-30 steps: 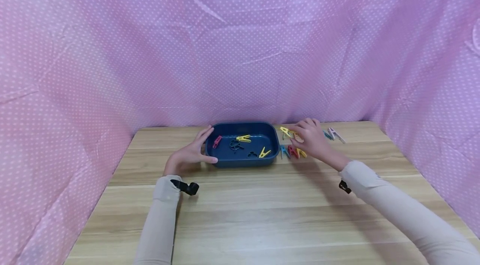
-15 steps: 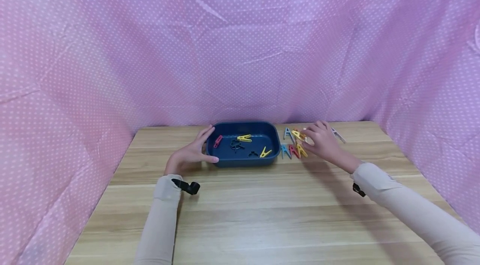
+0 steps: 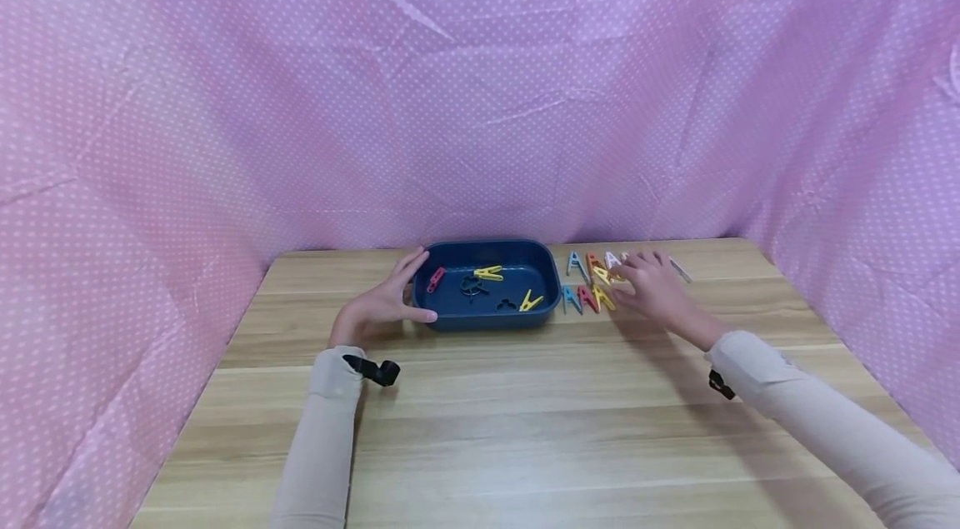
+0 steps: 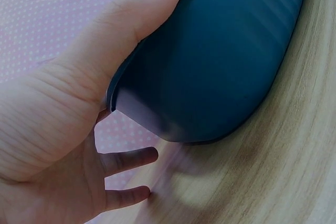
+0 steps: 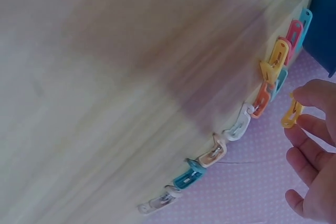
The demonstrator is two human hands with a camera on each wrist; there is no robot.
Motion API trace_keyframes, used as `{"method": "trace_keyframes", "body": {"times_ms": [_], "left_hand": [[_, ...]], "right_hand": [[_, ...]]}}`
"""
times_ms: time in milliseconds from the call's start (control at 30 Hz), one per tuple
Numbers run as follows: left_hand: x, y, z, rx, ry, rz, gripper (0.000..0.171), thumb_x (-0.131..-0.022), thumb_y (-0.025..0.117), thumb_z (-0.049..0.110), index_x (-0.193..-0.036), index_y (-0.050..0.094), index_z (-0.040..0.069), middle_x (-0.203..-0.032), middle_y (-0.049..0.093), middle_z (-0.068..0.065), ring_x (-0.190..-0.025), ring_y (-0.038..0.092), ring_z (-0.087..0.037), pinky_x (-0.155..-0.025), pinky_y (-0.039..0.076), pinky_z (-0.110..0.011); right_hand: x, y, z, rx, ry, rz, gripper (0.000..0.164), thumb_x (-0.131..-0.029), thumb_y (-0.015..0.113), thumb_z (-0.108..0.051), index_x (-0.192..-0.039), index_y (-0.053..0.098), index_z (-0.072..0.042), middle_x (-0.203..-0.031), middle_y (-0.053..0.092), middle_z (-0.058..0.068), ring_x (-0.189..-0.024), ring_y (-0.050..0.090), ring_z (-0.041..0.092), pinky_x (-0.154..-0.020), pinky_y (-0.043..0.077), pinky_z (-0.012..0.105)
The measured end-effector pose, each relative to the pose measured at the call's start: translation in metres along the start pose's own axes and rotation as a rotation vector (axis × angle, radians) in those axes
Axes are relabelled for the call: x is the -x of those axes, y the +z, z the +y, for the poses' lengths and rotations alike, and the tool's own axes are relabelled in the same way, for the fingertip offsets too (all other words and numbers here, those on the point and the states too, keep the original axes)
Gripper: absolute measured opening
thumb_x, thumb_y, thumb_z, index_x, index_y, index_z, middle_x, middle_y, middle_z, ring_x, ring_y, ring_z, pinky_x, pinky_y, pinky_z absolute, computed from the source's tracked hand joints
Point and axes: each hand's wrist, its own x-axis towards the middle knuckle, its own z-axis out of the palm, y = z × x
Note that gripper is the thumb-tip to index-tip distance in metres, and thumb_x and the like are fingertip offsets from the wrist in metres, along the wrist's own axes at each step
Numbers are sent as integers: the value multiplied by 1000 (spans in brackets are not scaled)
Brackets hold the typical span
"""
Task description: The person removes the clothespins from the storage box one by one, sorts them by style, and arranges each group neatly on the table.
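My left hand spans the left end of a dark blue tray. Its thumb lies over the near rim; two fingers stretch straight beside the end wall in the left wrist view. To the right of the tray, my right hand pinches a yellow clothespin between thumb and fingertips. That clothespin is held over the others lying there: a blue one, an orange one and a white one behind, with blue, red and yellow clothespins in front.
Inside the tray lie a red clothespin, two yellow clothespins and a dark ring-like piece. Peach, teal and pale lilac clothespins continue the back row. A pink dotted curtain hangs behind the wooden table.
My right hand has moved right, away from the tray, carrying the yellow clothespin. The blue, orange and white clothespins at the back have come into view. My left hand stays at the tray.
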Motion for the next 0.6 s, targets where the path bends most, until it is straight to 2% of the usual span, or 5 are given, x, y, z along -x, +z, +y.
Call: {"method": "trace_keyframes", "body": {"times_ms": [100,267,367,600], "left_hand": [[0,0,0,5,-3,-2,118,-83,85,35,-166,2,21,-173,-12,1,-159,-6,-33,-123,11,-68],[0,1,-2,-9,13,-1,117,-84,85,34,-166,3,18,-173,-12,-1,-159,-6,-35,-123,12,-68],[0,0,-2,-18,17,-1,118,-84,85,35,-166,2,18,-173,-12,-1,-159,-6,-35,-123,12,-68],[-1,0,-2,-11,12,2,118,-84,85,35,-166,2,20,-173,-11,0,-159,-6,-34,-123,12,-67]], "right_hand": [[3,3,0,1,26,-20,27,-75,86,-10,-99,77,-1,-96,74,17,-92,62,38,-92,43,63],[7,6,0,-6,82,-77,21,-80,83,-13,-99,78,-3,-101,75,18,-99,62,41,-105,34,75],[9,5,0,-20,93,-89,21,-81,82,-12,-99,77,-2,-103,75,19,-101,62,44,-108,29,78],[14,3,6,-76,141,-104,22,-81,82,-9,-100,77,0,-103,75,20,-101,61,42,-106,33,73]]}}
